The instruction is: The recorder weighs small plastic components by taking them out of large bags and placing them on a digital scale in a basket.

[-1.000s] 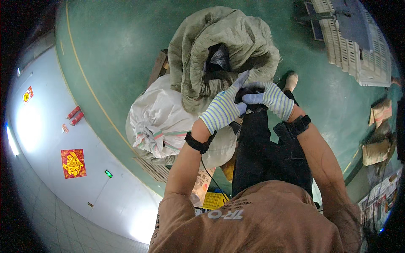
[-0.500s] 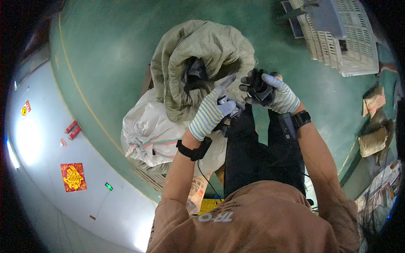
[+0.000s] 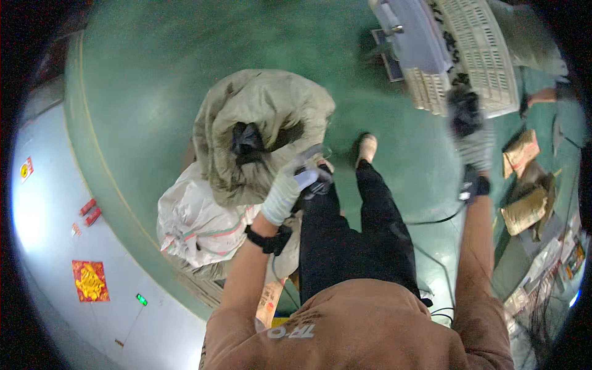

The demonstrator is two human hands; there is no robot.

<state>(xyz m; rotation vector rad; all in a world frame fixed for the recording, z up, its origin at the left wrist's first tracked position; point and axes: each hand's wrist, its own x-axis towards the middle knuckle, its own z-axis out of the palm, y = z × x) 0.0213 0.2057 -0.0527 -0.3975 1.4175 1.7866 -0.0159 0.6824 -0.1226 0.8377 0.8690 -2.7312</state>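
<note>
My left hand (image 3: 288,190), in a striped white-and-grey glove, is closed around small dark parts (image 3: 318,185) just to the right of the sack; their exact kind does not show. My right hand (image 3: 475,143), gloved the same way, reaches far out to the right and is smeared by motion. A blurred clump of black parts (image 3: 464,111) is at its fingers, by the near end of a cream plastic crate (image 3: 493,55). An olive woven sack (image 3: 271,92) stands rolled open left of my legs, with black material (image 3: 246,140) inside.
A tied white sack (image 3: 200,216) lies against the olive one. Beside the crate is a pale grey-blue bin-like piece (image 3: 416,37). Brown cardboard pieces (image 3: 524,211) lie at the right. A cable (image 3: 435,221) runs from my right wrist. Another person's arm (image 3: 541,97) shows at the far right.
My right hand has swung away from my left, out to the right toward the crate, with the black parts. The left stays near the sack. The whole view has shifted.
</note>
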